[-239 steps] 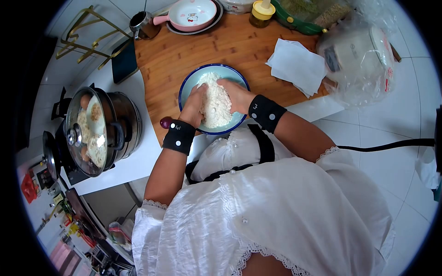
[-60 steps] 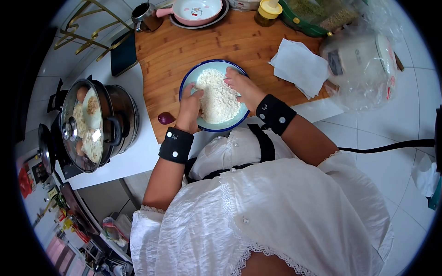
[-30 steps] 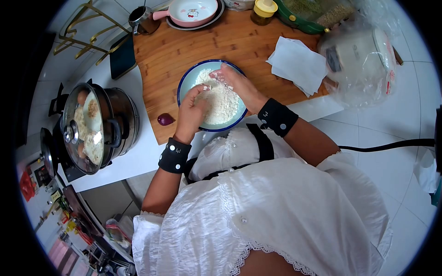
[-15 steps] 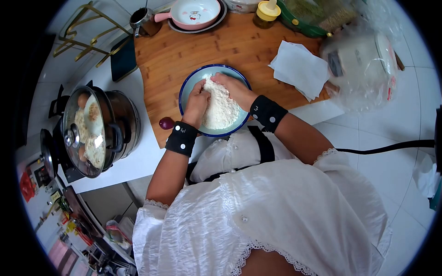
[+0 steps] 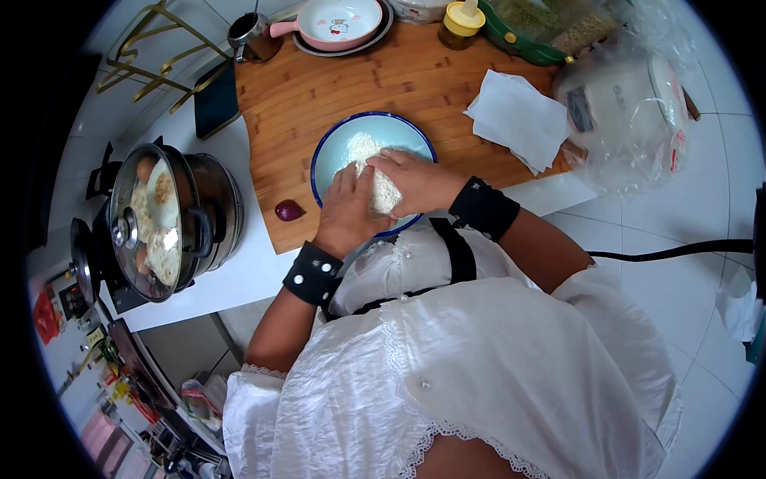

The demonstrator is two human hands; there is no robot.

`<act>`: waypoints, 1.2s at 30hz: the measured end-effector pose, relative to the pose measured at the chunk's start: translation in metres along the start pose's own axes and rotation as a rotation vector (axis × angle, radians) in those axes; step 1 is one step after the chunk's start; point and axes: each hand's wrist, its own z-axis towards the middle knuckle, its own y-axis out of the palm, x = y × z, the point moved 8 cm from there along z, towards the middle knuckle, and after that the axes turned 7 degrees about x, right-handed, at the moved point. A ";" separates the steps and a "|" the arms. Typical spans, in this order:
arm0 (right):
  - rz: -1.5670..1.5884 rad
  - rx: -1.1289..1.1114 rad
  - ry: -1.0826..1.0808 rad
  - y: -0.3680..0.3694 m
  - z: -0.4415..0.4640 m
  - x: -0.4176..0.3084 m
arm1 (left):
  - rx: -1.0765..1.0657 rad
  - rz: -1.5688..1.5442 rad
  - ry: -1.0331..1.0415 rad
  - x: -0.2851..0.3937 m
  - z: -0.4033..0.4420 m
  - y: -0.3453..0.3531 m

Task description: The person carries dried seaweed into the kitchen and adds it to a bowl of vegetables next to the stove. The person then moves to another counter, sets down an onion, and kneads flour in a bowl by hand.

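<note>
A bowl (image 5: 317,152) with a pale blue inside and a dark blue rim holds a white, crumbly, flour-like mass (image 5: 386,190). My left hand (image 5: 346,211) lies over the bowl's near left side, fingers stretched out against the mass. From the right, my right hand (image 5: 420,185) reaches in with its fingers extended over the top of the mass, its fingertips close to those of the left. Both palms face the mass and are mostly hidden. A small purple onion-like piece (image 5: 288,210) lies left of the bowl.
The bowl stands on a wooden board (image 5: 287,104). A lidded steamer pot (image 5: 163,223) with food inside stands at left. Behind are a pink-handled pan (image 5: 339,20) and an oil jar (image 5: 460,25). White paper sheets (image 5: 519,120) and a plastic-covered appliance (image 5: 622,120) are at right.
Both hands have drawn back towards my body within the bowl, and the white mass has been pulled nearer. More of the bowl's far inside shows. The fingers have flattened over the mass.
</note>
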 end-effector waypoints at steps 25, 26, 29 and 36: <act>0.480 0.429 0.082 -0.018 0.017 0.015 | 0.291 -0.423 -0.107 -0.027 0.028 -0.016; 0.557 0.403 0.106 -0.018 0.016 0.013 | 0.262 -0.477 -0.117 -0.029 0.028 -0.012; 0.716 0.289 0.243 -0.013 0.013 0.012 | 0.184 -0.600 -0.173 -0.033 0.026 -0.003; 0.768 0.227 0.464 -0.020 -0.003 0.014 | 0.075 -0.781 -0.239 -0.013 0.013 -0.017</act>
